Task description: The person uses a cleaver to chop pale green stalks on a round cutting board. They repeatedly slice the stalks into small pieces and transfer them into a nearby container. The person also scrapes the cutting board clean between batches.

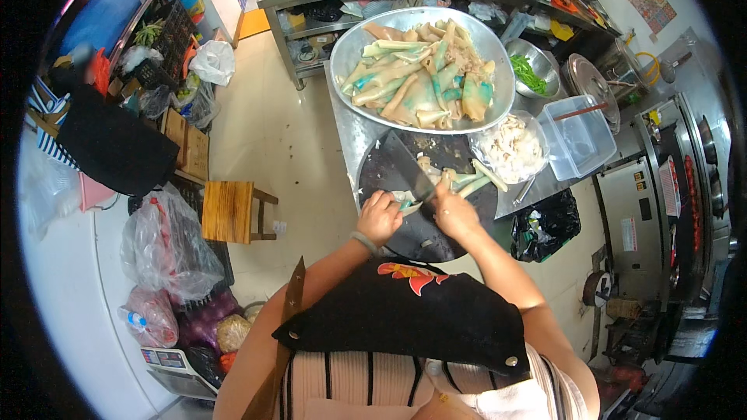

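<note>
My right hand (458,210) grips the handle of a cleaver (409,166), its broad blade slanting up and left over a round dark chopping board (379,169). Just left of the blade, my left hand (379,216) holds a pale piece of skin (407,203) with a blue-green stain against the board. More rolled strips of skin (481,178) lie by my right hand, partly hidden by it. Beyond the board stands a large oval metal basin (339,93) heaped with similar stained pieces, apparently pork skin (414,79). Pale cut pieces (513,149) fill a plastic-lined bowl beside the board.
Right of the basin are a metal bowl (513,49) with green vegetables and a clear plastic tub (578,140). A black-bagged bin (545,224) stands below the table's right edge. On the left are a wooden stool (229,212) and bagged goods (169,245).
</note>
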A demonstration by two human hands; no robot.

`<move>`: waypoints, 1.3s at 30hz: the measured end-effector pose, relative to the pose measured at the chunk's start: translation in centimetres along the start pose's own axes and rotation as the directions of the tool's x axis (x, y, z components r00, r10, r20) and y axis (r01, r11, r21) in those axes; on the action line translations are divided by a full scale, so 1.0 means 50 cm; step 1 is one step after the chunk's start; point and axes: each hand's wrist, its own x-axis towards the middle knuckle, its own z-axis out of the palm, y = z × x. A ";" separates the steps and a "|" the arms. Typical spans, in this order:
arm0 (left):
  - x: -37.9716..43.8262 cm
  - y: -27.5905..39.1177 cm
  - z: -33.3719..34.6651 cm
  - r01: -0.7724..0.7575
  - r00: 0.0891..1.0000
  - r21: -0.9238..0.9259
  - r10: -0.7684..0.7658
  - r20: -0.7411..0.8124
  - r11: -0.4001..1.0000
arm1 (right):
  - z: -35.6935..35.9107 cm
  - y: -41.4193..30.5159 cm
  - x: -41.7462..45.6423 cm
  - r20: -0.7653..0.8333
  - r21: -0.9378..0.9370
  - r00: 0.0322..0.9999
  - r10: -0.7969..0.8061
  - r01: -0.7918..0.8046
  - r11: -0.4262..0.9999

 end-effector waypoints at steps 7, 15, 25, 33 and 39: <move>0.004 -0.005 0.005 -0.023 0.999 0.031 0.024 -0.041 0.999 | -0.036 -0.062 -0.027 -0.203 0.069 0.978 -0.054 0.069 0.995; 0.002 -0.003 -0.004 -0.030 0.999 0.000 0.030 -0.024 1.000 | -0.042 -0.033 -0.009 -0.082 0.071 0.997 0.001 0.005 0.997; -0.005 0.003 -0.036 -0.012 0.999 -0.089 0.016 0.043 0.996 | 0.006 -0.030 -0.001 -0.007 0.078 1.000 0.009 -0.009 0.997; -0.013 -0.001 -0.042 -0.072 0.995 -0.067 0.076 0.069 0.995 | 0.032 -0.069 -0.012 0.051 0.055 0.998 0.022 -0.025 0.998; -0.014 0.005 -0.046 0.001 0.992 -0.065 0.007 0.127 0.998 | -0.030 -0.055 -0.009 -0.095 0.127 0.995 -0.010 0.023 0.992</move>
